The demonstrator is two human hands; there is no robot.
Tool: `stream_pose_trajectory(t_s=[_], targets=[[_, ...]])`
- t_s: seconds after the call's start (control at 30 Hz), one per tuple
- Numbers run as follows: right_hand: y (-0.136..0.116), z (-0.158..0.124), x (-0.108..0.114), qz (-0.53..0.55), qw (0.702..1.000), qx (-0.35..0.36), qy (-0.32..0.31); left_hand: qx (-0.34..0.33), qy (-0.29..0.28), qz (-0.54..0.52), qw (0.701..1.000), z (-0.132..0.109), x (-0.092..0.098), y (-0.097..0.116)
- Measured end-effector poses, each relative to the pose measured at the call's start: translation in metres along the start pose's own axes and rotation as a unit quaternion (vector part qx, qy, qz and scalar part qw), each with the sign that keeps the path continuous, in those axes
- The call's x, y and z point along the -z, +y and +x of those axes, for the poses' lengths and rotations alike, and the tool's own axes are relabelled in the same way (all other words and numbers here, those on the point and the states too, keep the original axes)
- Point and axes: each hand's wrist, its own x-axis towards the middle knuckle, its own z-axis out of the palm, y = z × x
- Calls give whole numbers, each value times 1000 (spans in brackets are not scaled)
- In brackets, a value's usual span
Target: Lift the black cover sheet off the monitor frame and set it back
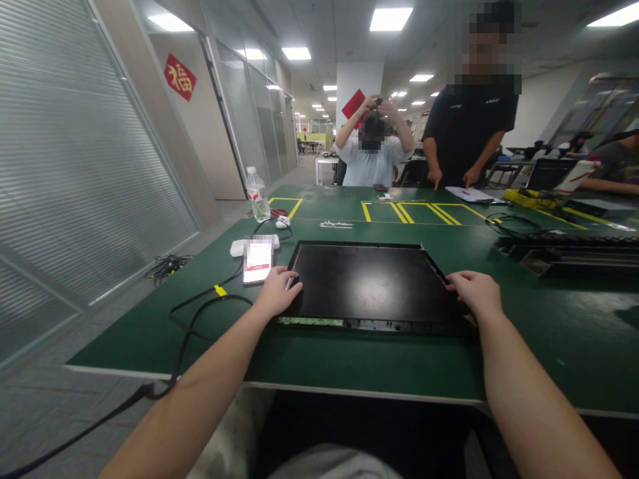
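A black flat screen panel [367, 283] lies face up on the green table, its dark frame around it. Along its near edge a green circuit strip [310, 322] shows beside a black strip. My left hand [278, 291] grips the panel's left edge, with thumb and fingers resting on the rim. On the opposite side my right hand [478, 294] is closed on the right edge, its fingertips curled at the frame. What lies under the panel is hidden.
Left of the panel lie a lit phone [258, 261], a white device [239, 248] and a black cable [192, 326]. A water bottle [257, 194] stands behind them. Black metal parts [569, 256] lie at right. Two people [374, 159] are across the green table [399, 362].
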Motion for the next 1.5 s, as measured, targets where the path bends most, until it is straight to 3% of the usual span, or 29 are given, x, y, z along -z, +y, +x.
stream_pose_trajectory(t_s=[0.33,0.6,0.77,0.97,1.3,1.5], targets=[[6,4,-1,4,1000,14,9,-21,16,9,1000,1,6,-4],[10,6,-1,8,999,16,27,-2,-7,59,998,-3,14,2],[14,13,-1,-59,997,8,53,4,6,61,998,-2,11,-1],[23,24,-11,-125,992,17,-4,1,1,46,999,-1,12,-2],[27,28,-20,-155,987,44,-21,9,-11,59,998,-2,14,1],[23,23,-18,-158,986,32,-34,31,4,-8,999,-4,16,1]])
